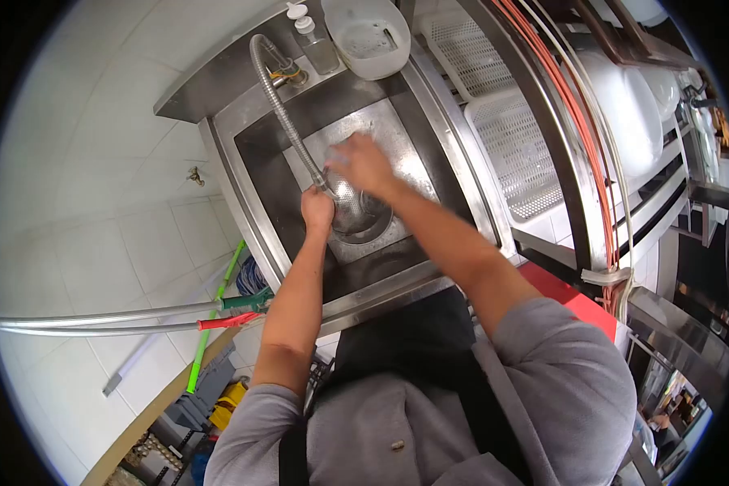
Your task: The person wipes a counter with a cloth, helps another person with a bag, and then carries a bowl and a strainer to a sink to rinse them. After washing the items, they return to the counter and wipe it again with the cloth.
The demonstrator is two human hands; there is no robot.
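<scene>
A flexible metal faucet hose [287,121] arches down from the back of the steel sink [259,158]. My left hand [318,211] is closed at its lower end, beside a perforated metal strainer [350,212] in the basin. The fingers partly hide the hose's tip, and they are close to the strainer's left side. Above the strainer, my right hand [364,166] is smeared by motion. Something pale and translucent shows at its fingertips; whether that is water or an object I cannot make out.
A pump bottle [320,50] and a translucent plastic tub [370,40] stand behind the sink. White perforated baskets [514,154] sit on a rack to the right. Hoses with green and red handles [227,321] reach in from the left, near a bright green pole [206,348].
</scene>
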